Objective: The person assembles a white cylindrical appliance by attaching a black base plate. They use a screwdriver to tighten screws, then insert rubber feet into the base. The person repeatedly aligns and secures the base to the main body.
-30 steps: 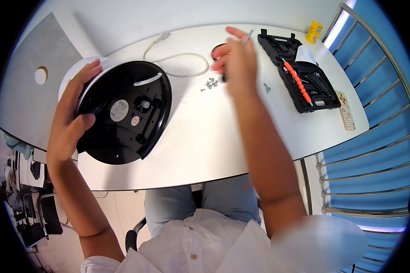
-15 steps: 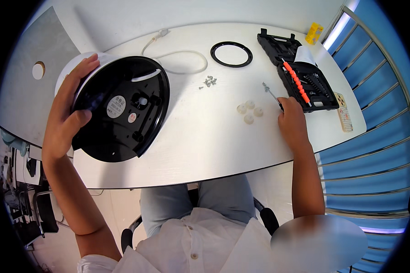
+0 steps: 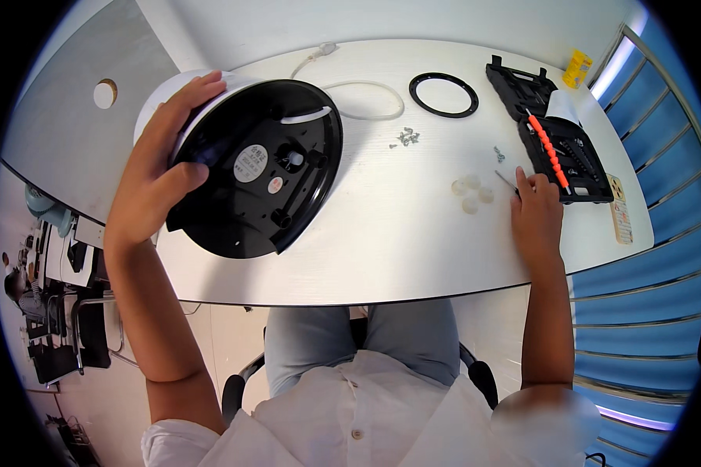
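My left hand (image 3: 160, 175) grips the rim of a tilted appliance with a white body (image 3: 160, 93) and a round black base (image 3: 249, 222). Its thumb presses on the base, while the other fingers wrap over the white side. The recessed underside faces me, with two round stickers, a pale strip and a small white knob. On the table at the right, my right hand (image 3: 537, 214) is closed on a screwdriver (image 3: 505, 181); only its thin shaft shows, the handle being under the fingers. Several small screws (image 3: 499, 154) lie just beyond its tip. Several translucent round caps (image 3: 471, 193) sit left of this hand.
A second pile of screws (image 3: 407, 138) lies mid-table, near a black ring (image 3: 475, 101). A white cord (image 3: 382, 115) loops behind the appliance. To the right are an open black tool case (image 3: 592, 187) with an orange flexible shaft (image 3: 547, 148), a remote control (image 3: 620, 218), a yellow box (image 3: 577, 70) and metal railing (image 3: 674, 101).
The whole view has shifted, so the table's things appear farther right. My right hand has drawn the screwdriver slightly back toward me, away from the small screws. The left hand keeps its hold.
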`<state>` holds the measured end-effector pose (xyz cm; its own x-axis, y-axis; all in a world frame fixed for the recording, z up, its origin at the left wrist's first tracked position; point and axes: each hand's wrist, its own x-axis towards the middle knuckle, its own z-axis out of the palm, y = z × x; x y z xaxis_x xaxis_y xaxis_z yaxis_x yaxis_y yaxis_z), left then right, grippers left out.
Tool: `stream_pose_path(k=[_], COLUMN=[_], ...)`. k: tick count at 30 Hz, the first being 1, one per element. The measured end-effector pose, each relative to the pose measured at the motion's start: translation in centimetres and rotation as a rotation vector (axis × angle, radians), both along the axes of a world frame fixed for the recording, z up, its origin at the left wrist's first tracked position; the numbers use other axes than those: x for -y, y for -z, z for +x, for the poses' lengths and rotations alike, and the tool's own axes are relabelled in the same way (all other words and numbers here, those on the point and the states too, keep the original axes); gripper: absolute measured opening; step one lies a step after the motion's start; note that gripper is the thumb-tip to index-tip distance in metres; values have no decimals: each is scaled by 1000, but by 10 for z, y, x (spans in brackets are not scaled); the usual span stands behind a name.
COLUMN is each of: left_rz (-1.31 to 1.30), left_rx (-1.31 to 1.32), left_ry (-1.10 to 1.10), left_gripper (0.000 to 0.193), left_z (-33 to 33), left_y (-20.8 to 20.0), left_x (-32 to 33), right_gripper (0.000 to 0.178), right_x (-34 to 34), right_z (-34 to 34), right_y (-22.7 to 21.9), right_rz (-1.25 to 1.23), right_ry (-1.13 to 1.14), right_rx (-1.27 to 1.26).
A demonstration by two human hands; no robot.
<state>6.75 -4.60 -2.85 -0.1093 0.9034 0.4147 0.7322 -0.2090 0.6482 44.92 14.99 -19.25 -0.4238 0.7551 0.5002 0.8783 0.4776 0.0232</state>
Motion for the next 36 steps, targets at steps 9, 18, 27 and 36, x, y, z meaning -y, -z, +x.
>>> stream_pose_path(k=[9,18,27,36], left_rz=[16,16,8,-16], left_rx=[-13,-56,-35,-35], left_ry=[-17,-21,-15,-10], left_gripper=[78,78,79,81], left_z=[-1,-1,-4,-5], left_y=[2,0,2,-1], left_x=[2,3,5,5], right_gripper=[36,20,17,21], right_x=[18,19,38,79], right_z=[-27,-30,-112,-201], right_y=[-16,-21,-61,-33], right_rz=[-194,-305,-791,-1165], right_ry=[-157,-209,-827,-1025], right_rx=[-87,-374,-949,-782])
